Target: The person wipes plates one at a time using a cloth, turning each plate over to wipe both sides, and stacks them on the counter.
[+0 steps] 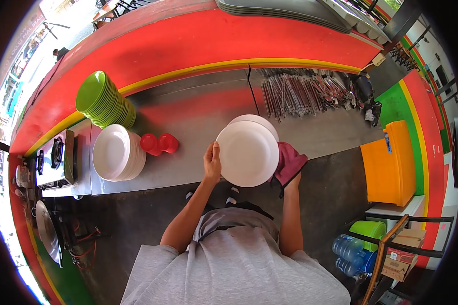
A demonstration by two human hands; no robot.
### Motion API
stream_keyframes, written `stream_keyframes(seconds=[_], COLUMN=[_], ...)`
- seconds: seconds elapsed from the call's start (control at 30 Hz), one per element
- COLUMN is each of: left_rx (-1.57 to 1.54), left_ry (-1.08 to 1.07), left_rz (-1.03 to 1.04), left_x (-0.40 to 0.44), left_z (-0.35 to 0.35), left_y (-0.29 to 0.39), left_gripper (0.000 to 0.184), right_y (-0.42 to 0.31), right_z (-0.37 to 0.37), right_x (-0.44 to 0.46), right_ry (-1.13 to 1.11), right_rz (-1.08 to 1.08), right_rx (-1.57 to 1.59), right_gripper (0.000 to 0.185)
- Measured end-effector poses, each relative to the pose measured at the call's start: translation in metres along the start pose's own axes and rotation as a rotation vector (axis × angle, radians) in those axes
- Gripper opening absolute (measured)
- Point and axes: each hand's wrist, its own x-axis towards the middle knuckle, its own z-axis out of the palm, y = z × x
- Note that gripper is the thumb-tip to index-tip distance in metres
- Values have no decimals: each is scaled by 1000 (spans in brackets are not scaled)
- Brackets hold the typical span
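My left hand (212,162) grips the left rim of a white plate (247,155), its thumb lying along the edge. A second white rim (257,120) shows behind the plate; whether it is held with the first or rests on the counter I cannot tell. My right hand (293,182) is closed on a maroon cloth (291,161) at the plate's right edge, with most of its fingers hidden. On the metal counter (198,109), to the left, stand a stack of white plates (112,152) and two red cups (159,144).
Tall green stacked bowls (104,101) lean at the counter's back left, near a gas stove (56,157). Many pieces of cutlery (305,94) lie at the back right. An orange container (392,162), water bottles (348,246) and cardboard boxes (404,249) stand to my right.
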Motion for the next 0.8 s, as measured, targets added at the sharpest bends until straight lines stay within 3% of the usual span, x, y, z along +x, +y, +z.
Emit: stream_keyframes(seconds=[0.03,0.1,0.3,0.4,0.6,0.7,0.8], left_rx=[46,138,486,664,527,490,468], left_ry=[6,14,124,145,133,24,33], left_rz=[17,49,34,218,155,260,273], left_x=[3,10,38,37,50,59,66], left_z=[3,8,15,21,18,17,19], left_y=[-4,-14,-52,-54,-78,-80,-88], left_gripper=[44,46,46,47,49,52,55], right_y=[3,9,47,62,68,16,77], right_z=[-2,-3,-18,-24,-15,18,-13], right_x=[4,13,32,42,52,48,58], right_ry=[10,113,133,115,278,497,263], right_rz=[20,255,182,132,201,267,138], right_rx=[2,534,405,331,675,774,660], right_gripper=[53,51,57,58,58,52,55])
